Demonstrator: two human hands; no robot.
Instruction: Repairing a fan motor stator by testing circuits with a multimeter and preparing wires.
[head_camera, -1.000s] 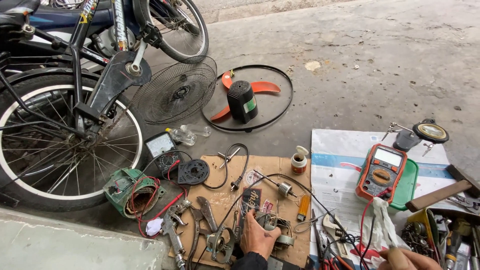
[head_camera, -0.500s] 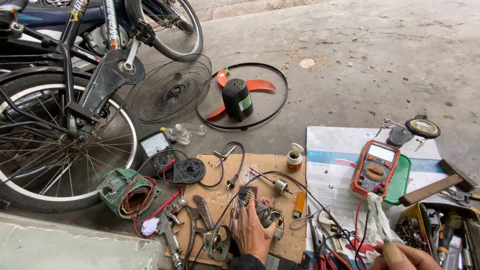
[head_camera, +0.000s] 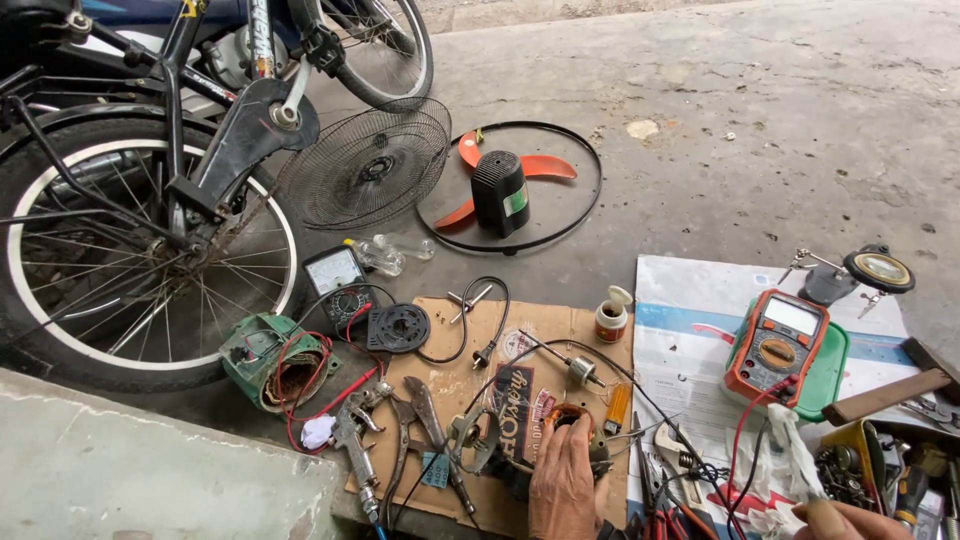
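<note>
— Head view, looking down: left hand (head_camera: 565, 478) resting on a small motor with copper windings (head_camera: 566, 418), on the cardboard sheet (head_camera: 500, 330). Grip?

— Fingers curled over the motor, closed on it; palm covering most of its body.

— Right hand (head_camera: 850, 520)?

— Low at the right edge, partly cut off. Fingers closed around a white soldering-iron handle (head_camera: 795, 445), tip pointing up towards the orange multimeter (head_camera: 778, 345).

— Around the motor?

— Pliers (head_camera: 432, 420) and a metal spray gun (head_camera: 352, 435) just left of it, a small orange component (head_camera: 617, 408) just right. Black plug and cable (head_camera: 487, 350) above.

— Farther off?

— Green stator with red wires (head_camera: 275, 362) by the bicycle wheel (head_camera: 120, 270). Beyond, wire fan guard (head_camera: 365, 165), and black fan motor housing (head_camera: 500, 192) on orange blades (head_camera: 545, 165).
</note>
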